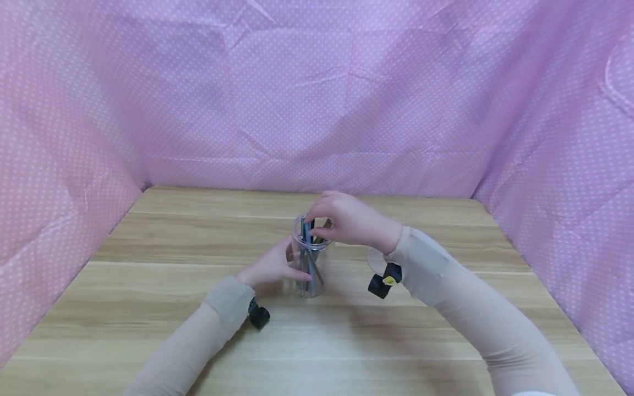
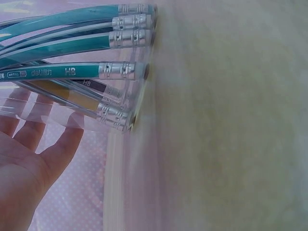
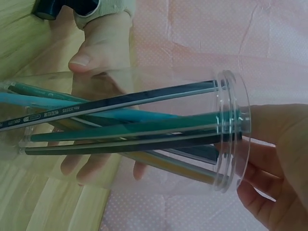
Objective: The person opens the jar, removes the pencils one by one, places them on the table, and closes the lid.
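Observation:
A clear plastic jar (image 1: 317, 286) stands upright on the table, holding several pencils (image 3: 183, 126) in green, blue, dark and yellow-brown. In the left wrist view their silver-ferruled eraser ends (image 2: 130, 37) point to the jar's bottom. My left hand (image 1: 272, 267) grips the jar's side, thumb at the front and fingers round the back. Over the mouth, my right hand (image 1: 349, 220) reaches down with bent fingers and pinches a pencil at its upper end. In the right wrist view the right fingers (image 3: 257, 197) are right at the ridged rim, partly hidden behind it.
A clear round lid (image 1: 376, 259) lies on the wooden table (image 1: 198, 231), right of the jar and partly behind the right wrist's camera (image 1: 380, 285). Pink dotted cloth (image 1: 317, 110) hangs at the back and both sides.

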Demonstrator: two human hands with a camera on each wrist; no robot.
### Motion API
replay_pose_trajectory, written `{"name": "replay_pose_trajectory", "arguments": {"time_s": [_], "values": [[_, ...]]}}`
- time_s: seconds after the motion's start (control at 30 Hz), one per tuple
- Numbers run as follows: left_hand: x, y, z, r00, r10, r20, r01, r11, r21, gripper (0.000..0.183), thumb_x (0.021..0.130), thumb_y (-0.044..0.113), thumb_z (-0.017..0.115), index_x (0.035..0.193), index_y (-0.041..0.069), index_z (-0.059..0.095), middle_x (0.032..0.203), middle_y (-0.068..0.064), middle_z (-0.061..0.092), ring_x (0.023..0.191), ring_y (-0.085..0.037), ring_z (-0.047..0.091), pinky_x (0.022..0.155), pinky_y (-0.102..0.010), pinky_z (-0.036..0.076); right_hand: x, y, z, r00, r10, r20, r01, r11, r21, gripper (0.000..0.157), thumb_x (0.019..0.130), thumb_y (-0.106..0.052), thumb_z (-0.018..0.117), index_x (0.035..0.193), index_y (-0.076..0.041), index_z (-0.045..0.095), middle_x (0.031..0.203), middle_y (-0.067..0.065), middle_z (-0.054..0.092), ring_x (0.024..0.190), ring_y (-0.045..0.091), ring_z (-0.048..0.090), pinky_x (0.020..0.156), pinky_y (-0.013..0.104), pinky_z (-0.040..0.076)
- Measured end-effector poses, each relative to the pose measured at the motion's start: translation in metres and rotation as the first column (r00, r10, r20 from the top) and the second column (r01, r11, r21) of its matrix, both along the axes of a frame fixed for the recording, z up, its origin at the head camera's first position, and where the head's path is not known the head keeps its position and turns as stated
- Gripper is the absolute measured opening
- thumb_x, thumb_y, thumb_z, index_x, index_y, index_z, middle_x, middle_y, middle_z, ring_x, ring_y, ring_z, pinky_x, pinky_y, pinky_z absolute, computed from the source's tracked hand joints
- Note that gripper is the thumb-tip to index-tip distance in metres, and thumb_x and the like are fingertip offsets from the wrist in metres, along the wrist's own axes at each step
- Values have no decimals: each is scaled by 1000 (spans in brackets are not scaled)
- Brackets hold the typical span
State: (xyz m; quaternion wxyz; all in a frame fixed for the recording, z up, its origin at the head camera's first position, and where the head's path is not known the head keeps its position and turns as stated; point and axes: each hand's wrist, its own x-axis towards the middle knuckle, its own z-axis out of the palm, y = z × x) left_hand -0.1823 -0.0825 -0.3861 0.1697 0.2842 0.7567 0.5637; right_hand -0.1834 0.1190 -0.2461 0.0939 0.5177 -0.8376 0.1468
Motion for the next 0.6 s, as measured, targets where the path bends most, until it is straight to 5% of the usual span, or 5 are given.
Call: {"name": "replay_pose_trajectory", "arguments": {"time_s": [0.4, 0.6], "values": [[-1, 1, -1, 1000, -23, -6, 24, 999, 44, 93, 74, 8, 80, 148, 20, 25, 148, -5, 38, 134, -29, 39, 109, -48, 39, -2, -8, 2, 976, -50, 213, 54, 998, -15, 4, 81, -7, 72, 83, -9, 69, 80, -2, 70, 75, 8, 64, 66, 19, 55], [0, 1, -2, 1000, -30, 4, 30, 998, 50, 93, 75, 7, 79, 148, 20, 24, 149, -5, 37, 133, -29, 40, 110, -48, 38, -2, -8, 0, 960, -54, 275, 67, 997, -38, 10, 82, -6, 71, 92, -6, 71, 83, 1, 70, 73, 8, 62, 64, 15, 54]]}}
